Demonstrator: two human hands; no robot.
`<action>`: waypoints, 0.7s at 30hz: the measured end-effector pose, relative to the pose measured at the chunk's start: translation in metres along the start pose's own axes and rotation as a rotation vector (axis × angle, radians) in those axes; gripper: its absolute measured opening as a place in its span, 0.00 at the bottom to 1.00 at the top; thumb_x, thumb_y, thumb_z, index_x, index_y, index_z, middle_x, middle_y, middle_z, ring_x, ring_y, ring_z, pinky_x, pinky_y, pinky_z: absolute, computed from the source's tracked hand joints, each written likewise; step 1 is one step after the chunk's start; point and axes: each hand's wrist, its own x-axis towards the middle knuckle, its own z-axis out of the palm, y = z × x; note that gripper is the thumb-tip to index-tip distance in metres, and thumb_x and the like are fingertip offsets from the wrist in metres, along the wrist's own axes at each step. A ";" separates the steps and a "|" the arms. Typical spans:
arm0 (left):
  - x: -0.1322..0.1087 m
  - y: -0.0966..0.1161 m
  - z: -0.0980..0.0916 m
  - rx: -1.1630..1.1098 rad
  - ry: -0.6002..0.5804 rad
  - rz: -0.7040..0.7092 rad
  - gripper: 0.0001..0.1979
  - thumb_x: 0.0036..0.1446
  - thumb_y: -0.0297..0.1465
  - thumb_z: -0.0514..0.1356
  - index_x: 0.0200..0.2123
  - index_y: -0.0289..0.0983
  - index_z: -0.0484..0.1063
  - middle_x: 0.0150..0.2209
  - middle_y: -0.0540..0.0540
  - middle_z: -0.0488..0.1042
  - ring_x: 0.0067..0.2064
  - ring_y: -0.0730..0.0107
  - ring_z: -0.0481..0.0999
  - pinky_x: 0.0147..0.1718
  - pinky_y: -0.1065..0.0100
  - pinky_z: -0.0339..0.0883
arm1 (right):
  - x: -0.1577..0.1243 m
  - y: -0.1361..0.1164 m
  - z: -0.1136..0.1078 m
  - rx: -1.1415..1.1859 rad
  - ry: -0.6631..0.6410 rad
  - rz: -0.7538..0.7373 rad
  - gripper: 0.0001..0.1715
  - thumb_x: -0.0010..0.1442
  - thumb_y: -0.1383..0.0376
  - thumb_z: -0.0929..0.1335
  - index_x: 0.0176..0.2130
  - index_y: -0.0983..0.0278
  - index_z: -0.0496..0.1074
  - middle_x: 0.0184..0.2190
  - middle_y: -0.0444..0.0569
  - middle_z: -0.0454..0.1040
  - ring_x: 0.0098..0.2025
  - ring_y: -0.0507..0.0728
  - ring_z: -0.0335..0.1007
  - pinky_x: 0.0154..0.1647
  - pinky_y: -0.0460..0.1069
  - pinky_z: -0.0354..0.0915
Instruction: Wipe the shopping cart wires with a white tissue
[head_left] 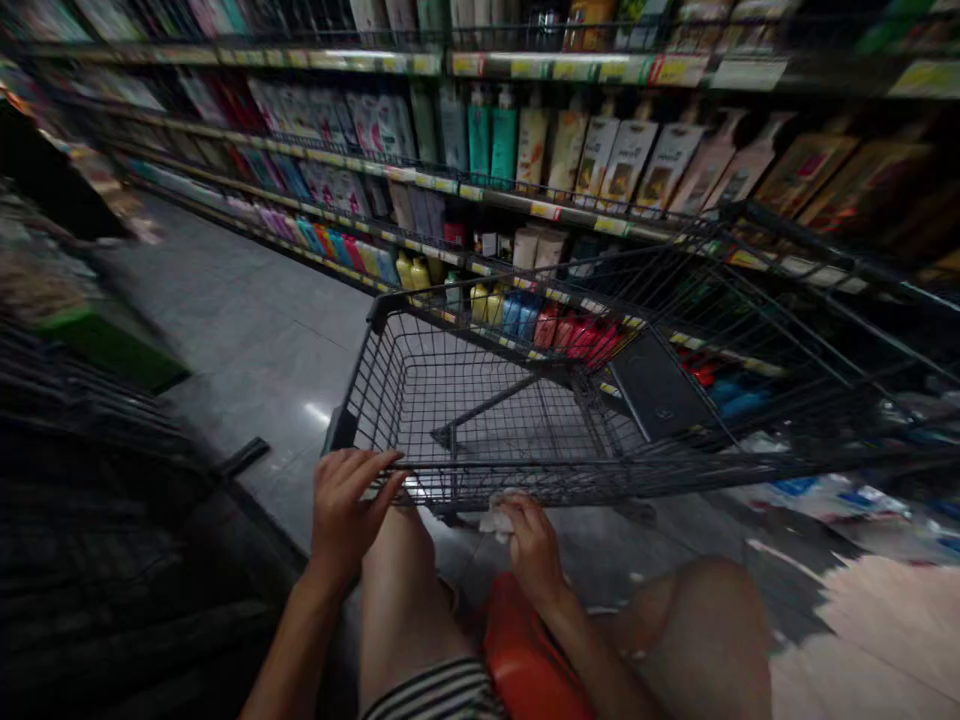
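The cart stands before the shelves, where the left hand has half-bent fingers at its near rail, grip unclear, while the right hand pinches a crumpled cloth that could snag if dragged across the wires.

The grey tiled floor shows one bright light reflection. Long store shelves with price-label rails stand in dim light.
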 end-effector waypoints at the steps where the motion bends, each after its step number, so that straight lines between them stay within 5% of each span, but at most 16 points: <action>1: -0.001 0.001 -0.003 -0.006 -0.005 -0.009 0.07 0.63 0.32 0.61 0.43 0.37 0.74 0.32 0.49 0.75 0.34 0.67 0.72 0.39 0.62 0.61 | -0.002 -0.003 -0.006 0.027 -0.011 -0.012 0.33 0.51 0.83 0.57 0.48 0.62 0.74 0.42 0.50 0.76 0.46 0.56 0.72 0.48 0.50 0.71; 5: 0.000 0.015 -0.005 -0.021 0.014 -0.043 0.12 0.60 0.33 0.64 0.46 0.37 0.74 0.36 0.45 0.75 0.40 0.61 0.72 0.44 0.58 0.63 | -0.003 -0.009 -0.023 0.091 -0.008 -0.019 0.34 0.54 0.82 0.58 0.53 0.60 0.72 0.44 0.50 0.75 0.48 0.56 0.71 0.50 0.52 0.70; 9: 0.005 0.048 0.013 -0.041 0.060 -0.058 0.16 0.59 0.31 0.65 0.50 0.37 0.72 0.42 0.42 0.75 0.47 0.58 0.70 0.49 0.58 0.63 | 0.004 0.002 -0.021 0.071 0.020 0.041 0.34 0.55 0.81 0.58 0.55 0.59 0.72 0.46 0.52 0.74 0.50 0.58 0.71 0.52 0.54 0.70; 13: 0.011 0.075 0.031 -0.040 0.034 -0.097 0.15 0.60 0.35 0.64 0.50 0.39 0.72 0.38 0.46 0.76 0.42 0.61 0.71 0.49 0.58 0.60 | 0.001 0.018 -0.009 0.007 0.032 0.046 0.33 0.55 0.80 0.58 0.54 0.59 0.72 0.45 0.53 0.74 0.50 0.59 0.70 0.51 0.55 0.71; 21: 0.014 0.069 0.036 -0.023 0.063 -0.070 0.10 0.61 0.36 0.64 0.45 0.41 0.75 0.31 0.51 0.73 0.34 0.67 0.69 0.41 0.61 0.56 | -0.014 0.024 0.000 0.128 -0.001 0.104 0.33 0.55 0.80 0.58 0.54 0.60 0.74 0.46 0.53 0.74 0.52 0.59 0.69 0.56 0.57 0.68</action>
